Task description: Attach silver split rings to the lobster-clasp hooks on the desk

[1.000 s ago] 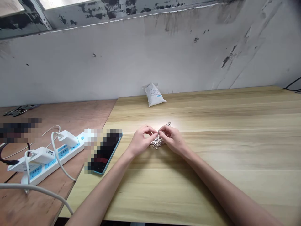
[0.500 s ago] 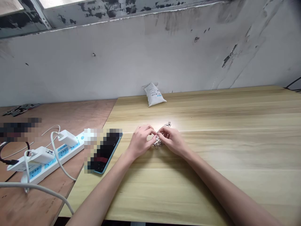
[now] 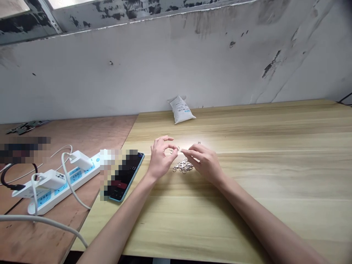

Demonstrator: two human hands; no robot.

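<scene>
Together, left hand [image 3: 160,158] and right hand [image 3: 206,160] pinch small, shiny, curved silvery hardware [image 3: 178,149].

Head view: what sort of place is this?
Probably a makeshift indoor workspace: a scuffed, stained wall behind the wood-grain table, a power strip with chargers plugged in, and a pile of small metal pieces.

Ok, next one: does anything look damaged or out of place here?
Yes: the wall is damaged, a dark chipped patch at upper right breaking its pale surface. On the table, a tiny metal bit lies apart from the pile, beyond the right hand. I see no spill.
</scene>
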